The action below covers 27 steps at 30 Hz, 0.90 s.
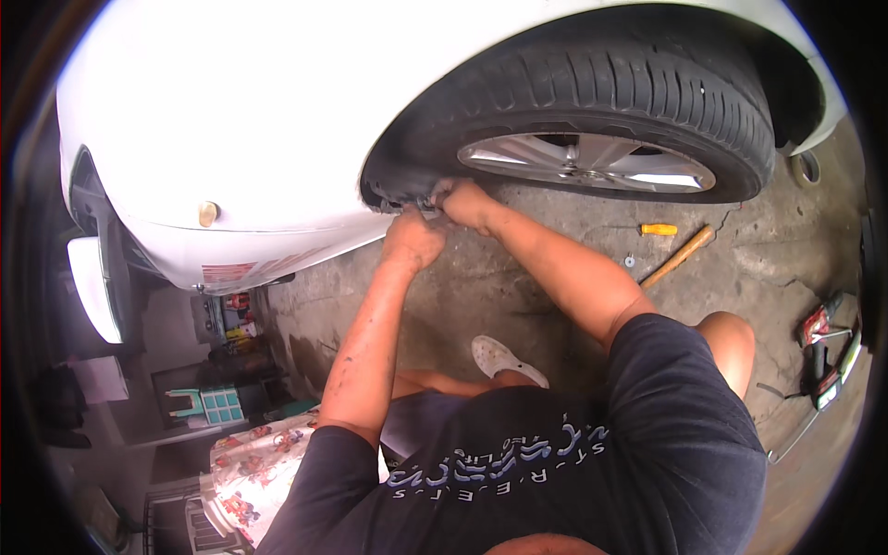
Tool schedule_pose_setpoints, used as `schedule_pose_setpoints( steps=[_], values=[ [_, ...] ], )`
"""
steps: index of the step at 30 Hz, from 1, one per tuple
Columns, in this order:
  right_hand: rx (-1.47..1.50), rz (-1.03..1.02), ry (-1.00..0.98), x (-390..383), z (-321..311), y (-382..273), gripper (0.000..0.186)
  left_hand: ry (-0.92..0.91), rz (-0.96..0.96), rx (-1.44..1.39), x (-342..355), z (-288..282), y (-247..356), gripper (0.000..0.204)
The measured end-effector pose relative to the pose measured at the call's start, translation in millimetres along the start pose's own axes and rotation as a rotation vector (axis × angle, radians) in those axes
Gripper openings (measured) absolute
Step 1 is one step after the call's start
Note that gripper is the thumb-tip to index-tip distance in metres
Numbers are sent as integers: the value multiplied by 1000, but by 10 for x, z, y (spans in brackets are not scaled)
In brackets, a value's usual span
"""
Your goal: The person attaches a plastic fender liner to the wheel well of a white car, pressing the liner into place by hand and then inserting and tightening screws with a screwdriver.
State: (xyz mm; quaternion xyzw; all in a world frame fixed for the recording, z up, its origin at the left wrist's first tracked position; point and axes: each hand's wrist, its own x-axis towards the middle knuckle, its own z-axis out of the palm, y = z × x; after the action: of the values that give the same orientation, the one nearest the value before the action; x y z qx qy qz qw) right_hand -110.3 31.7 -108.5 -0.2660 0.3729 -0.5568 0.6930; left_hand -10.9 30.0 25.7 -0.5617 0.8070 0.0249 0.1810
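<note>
Two bare hands, the left and the right, meet just left of centre at the lower corner of one wheel arch, close together with fingers bent; whether either is clamped on anything cannot be told. Between them lies a dark part, small, uneven and blackish with a few paler glints, set against the smooth white edge of one car. The fingers cover much of this part, so its outline and number of pieces are hard to make out. One wheel, with a black grooved tyre and silver spokes, fills the upper right; its top lies in the arch's shadow. On the concrete floor, right of centre, are one yellow-handled screwdriver, one wooden handle, its lower end hidden by the right arm, and one small disc. One tape roll sits at upper right. Red-and-black tools crowd the right rim, their count unclear. One pale shoe shows at lower centre, one mirror at far left.
</note>
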Motion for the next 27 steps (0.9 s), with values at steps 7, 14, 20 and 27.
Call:
schedule_pose_setpoints(
  steps=[7,14,20,27],
  values=[
    [-263,-416,253,17,-21,141,14,-22,17,67,77,53,26,84],
    [-296,-537,346,27,24,205,13,-10,8,49,51,42,78,81],
    [-531,-651,394,6,28,202,16,25,23,9,45,66,-17,70],
    [-114,-203,95,74,-18,23,13,14,18,28,26,47,11,75]
  ],
)
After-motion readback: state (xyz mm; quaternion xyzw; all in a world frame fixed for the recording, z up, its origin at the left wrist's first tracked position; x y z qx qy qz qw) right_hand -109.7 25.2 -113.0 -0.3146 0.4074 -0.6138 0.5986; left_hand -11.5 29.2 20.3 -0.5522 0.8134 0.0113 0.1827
